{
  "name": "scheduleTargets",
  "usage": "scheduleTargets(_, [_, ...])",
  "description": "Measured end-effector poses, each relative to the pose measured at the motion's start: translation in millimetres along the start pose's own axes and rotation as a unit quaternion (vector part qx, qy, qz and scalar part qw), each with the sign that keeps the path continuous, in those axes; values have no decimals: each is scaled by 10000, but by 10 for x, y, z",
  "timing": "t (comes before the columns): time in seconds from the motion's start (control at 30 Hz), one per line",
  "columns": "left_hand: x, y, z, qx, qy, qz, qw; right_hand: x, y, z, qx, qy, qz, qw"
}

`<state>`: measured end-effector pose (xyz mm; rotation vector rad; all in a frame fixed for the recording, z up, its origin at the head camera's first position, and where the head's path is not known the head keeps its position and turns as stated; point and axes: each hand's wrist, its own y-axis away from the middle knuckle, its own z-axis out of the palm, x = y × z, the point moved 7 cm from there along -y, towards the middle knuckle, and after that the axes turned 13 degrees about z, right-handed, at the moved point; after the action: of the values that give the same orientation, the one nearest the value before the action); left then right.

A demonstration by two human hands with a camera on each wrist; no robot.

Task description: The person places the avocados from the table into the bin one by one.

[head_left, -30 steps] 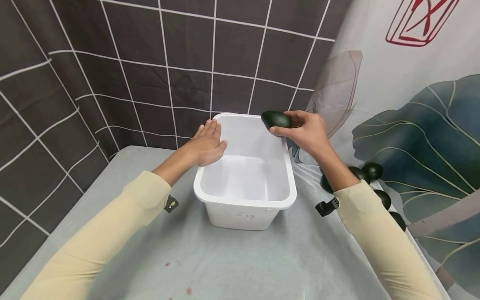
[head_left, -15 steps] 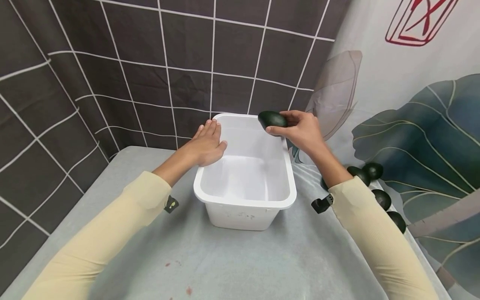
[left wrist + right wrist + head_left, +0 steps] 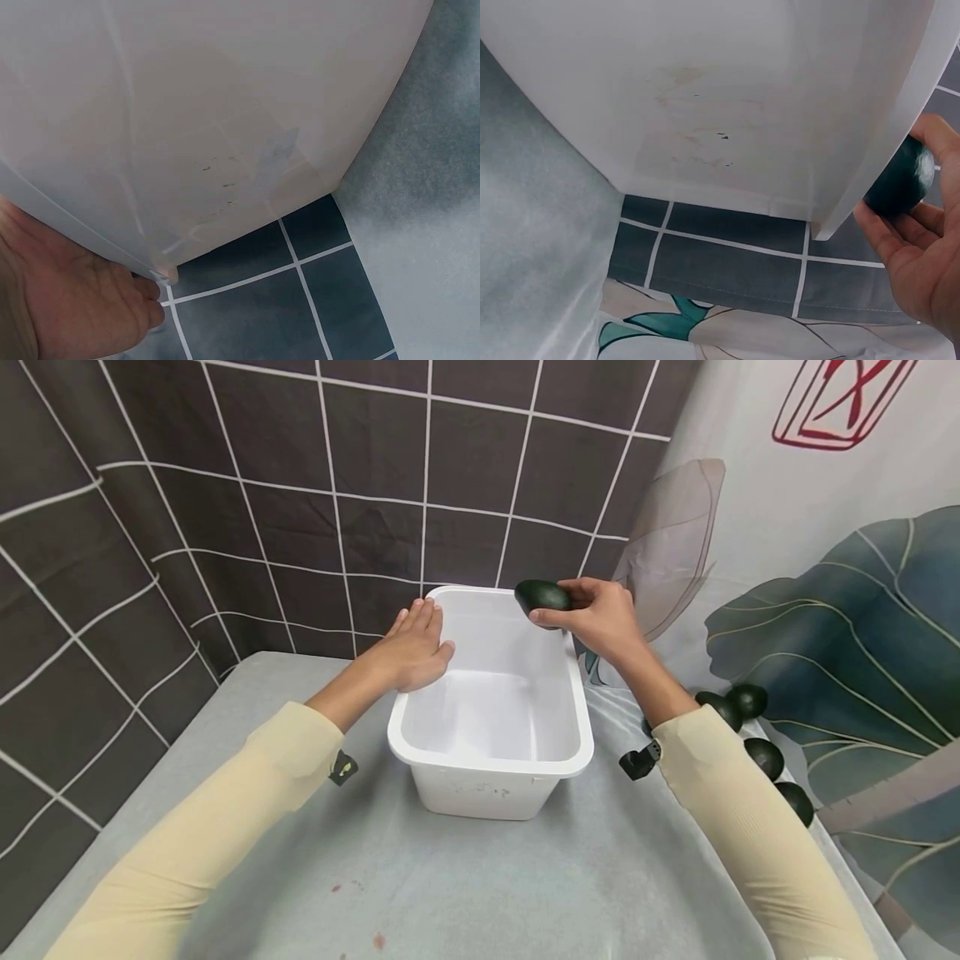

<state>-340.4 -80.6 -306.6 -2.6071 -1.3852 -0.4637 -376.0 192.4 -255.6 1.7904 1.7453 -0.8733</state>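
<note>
In head view, right hand (image 3: 600, 618) grips a dark avocado (image 3: 542, 596) over the bin (image 3: 491, 764) rim at the far-right corner, about 1 o'clock from bin centre, a bit further left and over the rim than a second ago, so a drop into the bin looks close; left hand (image 3: 412, 647) lies flat, fingers straight, on the left rim at 10 o'clock, unchanged, more avocados (image 3: 750, 727) on the table (image 3: 450, 877) at 3 o'clock. Left wrist view: palm (image 3: 67, 300) against bin wall (image 3: 225, 112) under the rim. Right wrist view: fingers (image 3: 907, 232) curl round the avocado (image 3: 900, 180) just beside the bin corner (image 3: 832, 217).
</note>
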Motion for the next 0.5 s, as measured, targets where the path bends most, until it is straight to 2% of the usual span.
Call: scheduleTargets(0.5, [3,-13,7,-40,-51,-17,10000,-38,-70,52,-85,64,91,9999])
